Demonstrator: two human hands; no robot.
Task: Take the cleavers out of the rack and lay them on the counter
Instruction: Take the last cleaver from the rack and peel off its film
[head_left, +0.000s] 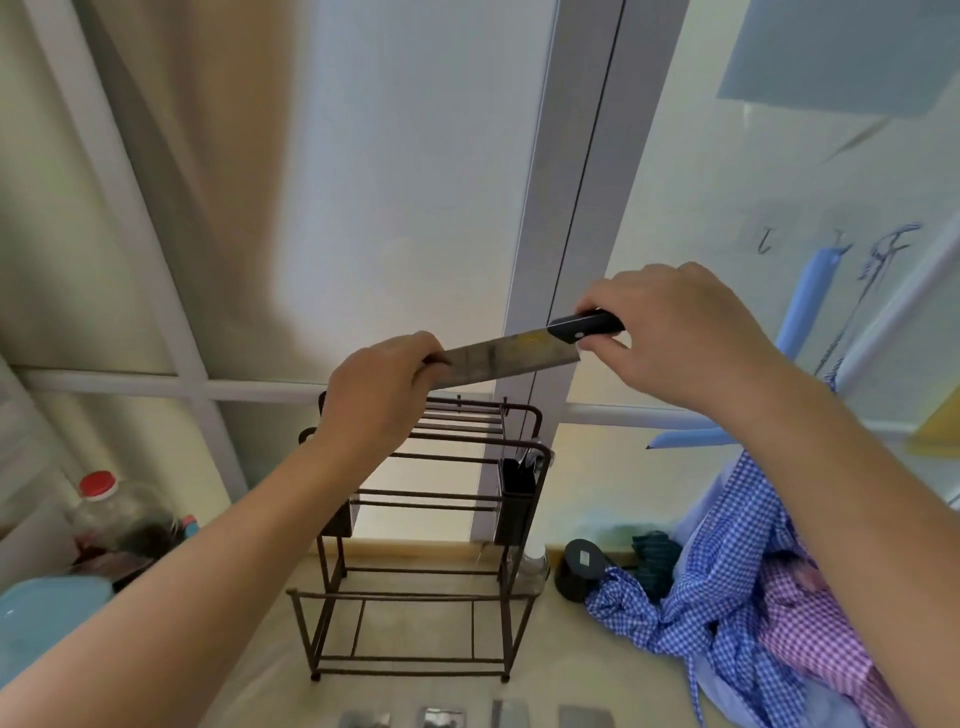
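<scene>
A cut to the fingers is judged the chief risk: the far end of the steel cleaver with the black riveted handle (514, 352) is pinched by the left hand (382, 397), and any slip along the blade as it is lowered could draw an edge across the fingertips. A second risk is judged to be a knock against the dark brown wire rack (423, 535), over whose top rails the blade is held, with nothing resting on them. The beige surface (571, 670) in front of the rack already carries several flat grey pieces at the bottom edge of the view, cropped and hard to identify, so a crowded landing is possible.

Both arms are raised and extended forward. The right hand (675, 338) is closed around the handle, thumb beneath; the left hand is curled over the blade's tip end. The cleaver is carried nearly level, handle end slightly higher.
</scene>
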